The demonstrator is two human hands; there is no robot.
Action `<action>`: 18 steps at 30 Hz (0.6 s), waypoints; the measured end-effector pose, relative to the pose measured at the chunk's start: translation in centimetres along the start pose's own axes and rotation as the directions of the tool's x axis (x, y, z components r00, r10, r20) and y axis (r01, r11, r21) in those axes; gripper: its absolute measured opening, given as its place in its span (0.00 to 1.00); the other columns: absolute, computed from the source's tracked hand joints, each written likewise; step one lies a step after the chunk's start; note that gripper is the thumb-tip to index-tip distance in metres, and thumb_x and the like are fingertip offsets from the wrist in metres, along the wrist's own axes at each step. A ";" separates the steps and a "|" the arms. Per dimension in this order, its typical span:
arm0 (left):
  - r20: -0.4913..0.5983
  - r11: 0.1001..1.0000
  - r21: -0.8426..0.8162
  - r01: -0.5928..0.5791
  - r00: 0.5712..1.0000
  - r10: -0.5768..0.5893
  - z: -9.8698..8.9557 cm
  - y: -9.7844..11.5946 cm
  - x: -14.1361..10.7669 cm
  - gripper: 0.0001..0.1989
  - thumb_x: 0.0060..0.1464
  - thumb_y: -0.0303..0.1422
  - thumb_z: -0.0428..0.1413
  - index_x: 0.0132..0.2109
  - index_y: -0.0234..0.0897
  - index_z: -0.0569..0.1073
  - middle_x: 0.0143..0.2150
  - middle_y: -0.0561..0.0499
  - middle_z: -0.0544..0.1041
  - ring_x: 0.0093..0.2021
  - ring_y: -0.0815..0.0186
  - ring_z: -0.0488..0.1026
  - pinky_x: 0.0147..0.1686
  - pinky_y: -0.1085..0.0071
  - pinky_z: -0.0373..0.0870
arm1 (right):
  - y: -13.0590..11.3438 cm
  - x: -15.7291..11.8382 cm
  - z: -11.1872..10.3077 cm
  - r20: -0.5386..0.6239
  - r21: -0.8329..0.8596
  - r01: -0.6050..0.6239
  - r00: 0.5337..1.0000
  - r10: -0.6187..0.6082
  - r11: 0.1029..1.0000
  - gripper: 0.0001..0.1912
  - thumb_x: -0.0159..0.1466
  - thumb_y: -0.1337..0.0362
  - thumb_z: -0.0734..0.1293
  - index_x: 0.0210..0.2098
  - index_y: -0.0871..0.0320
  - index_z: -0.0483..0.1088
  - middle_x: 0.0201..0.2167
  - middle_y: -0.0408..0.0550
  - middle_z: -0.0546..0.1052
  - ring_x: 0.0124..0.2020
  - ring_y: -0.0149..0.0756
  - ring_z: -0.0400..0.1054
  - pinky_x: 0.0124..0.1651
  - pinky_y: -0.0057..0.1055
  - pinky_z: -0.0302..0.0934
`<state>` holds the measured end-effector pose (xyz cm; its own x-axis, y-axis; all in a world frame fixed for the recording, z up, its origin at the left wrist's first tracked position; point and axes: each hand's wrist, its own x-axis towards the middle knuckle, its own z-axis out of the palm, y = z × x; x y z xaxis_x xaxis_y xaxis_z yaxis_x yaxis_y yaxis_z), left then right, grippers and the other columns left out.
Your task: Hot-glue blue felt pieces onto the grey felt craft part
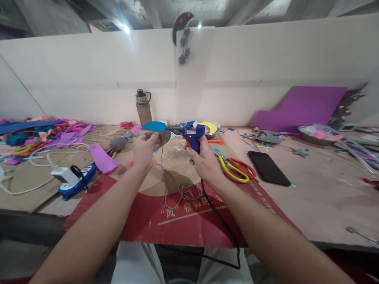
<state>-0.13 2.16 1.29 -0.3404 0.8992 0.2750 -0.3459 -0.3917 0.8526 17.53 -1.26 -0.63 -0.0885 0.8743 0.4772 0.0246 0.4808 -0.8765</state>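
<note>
My left hand point(145, 148) pinches a blue leaf-shaped piece point(154, 126) that has a patch of grey yarn point(165, 135) on its right end. From that end a grey strand point(164, 173) hangs to loose coils on the red sheet. My right hand point(204, 159) is wrapped round the handle of a blue glue gun point(194, 136), with fingers near its orange trigger. The gun's nozzle points left, close to the grey-covered end; whether they touch I cannot tell. A black cord point(219, 217) runs down from the gun.
Yellow- and red-handled scissors point(237, 169) and a black phone point(269, 168) lie to the right. A bottle point(143, 108) stands by the white partition. At left are a blue power strip point(78, 183), a grey yarn ball point(117, 143) and felt scraps point(68, 134).
</note>
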 end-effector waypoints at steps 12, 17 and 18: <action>0.018 1.000 -0.004 -0.005 1.000 0.005 -0.1 0.0 0.0 0.09 0.44 0.30 0.63 0.29 0.36 0.69 0.27 0.53 0.73 0.28 0.68 0.74 0.39 0.64 0.76 | 0.3 0.1 0.0 -0.049 -0.034 0.002 0.999 -0.004 0.999 0.25 0.61 0.63 0.64 0.58 0.50 0.60 0.43 0.51 0.72 0.36 0.38 0.66 0.34 0.35 0.65; 0.012 1.000 -0.005 0.009 1.000 -0.009 0.0 0.2 -0.1 0.09 0.43 0.29 0.62 0.29 0.36 0.68 0.25 0.55 0.71 0.29 0.68 0.74 0.40 0.64 0.76 | 0.5 0.1 -0.1 -0.055 -0.030 0.018 0.998 -0.020 0.999 0.23 0.61 0.62 0.64 0.56 0.49 0.61 0.42 0.49 0.72 0.34 0.37 0.65 0.34 0.34 0.64; 0.007 1.000 -0.005 0.014 1.000 -0.014 0.0 0.3 -0.1 0.09 0.43 0.29 0.62 0.28 0.36 0.68 0.25 0.55 0.71 0.29 0.68 0.74 0.40 0.64 0.76 | 0.6 0.1 -0.1 -0.051 -0.020 0.017 0.999 -0.018 1.000 0.23 0.61 0.62 0.64 0.56 0.49 0.61 0.42 0.49 0.72 0.34 0.37 0.65 0.34 0.34 0.64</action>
<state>-0.18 1.98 1.50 -0.3292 0.9059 0.2663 -0.3549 -0.3800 0.8542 17.64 -0.90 -1.09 -0.0378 0.8677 0.4956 0.0431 0.4969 -0.8668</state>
